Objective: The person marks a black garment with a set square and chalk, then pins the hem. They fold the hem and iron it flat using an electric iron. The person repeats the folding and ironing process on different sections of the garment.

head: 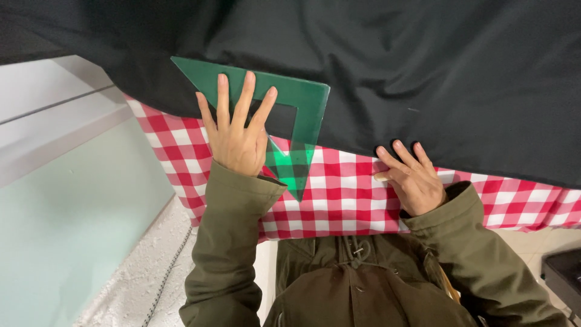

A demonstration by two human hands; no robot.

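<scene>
My left hand (237,130) lies flat, fingers spread, on a green see-through set square (302,97) that rests partly on a large black cloth (393,66) and partly on the red-and-white checked tablecloth (339,194). The square's long point reaches down past my wrist. My right hand (411,178) rests at the lower edge of the black cloth, fingers curled, pinching a small pale piece, perhaps chalk (381,177), against the checked cloth. Both sleeves are olive green.
The black cloth covers most of the table's far side. A pale green wall panel (66,224) and a white ledge (54,115) stand at the left. Speckled floor (145,278) shows below, and a dark box (566,275) sits at the lower right.
</scene>
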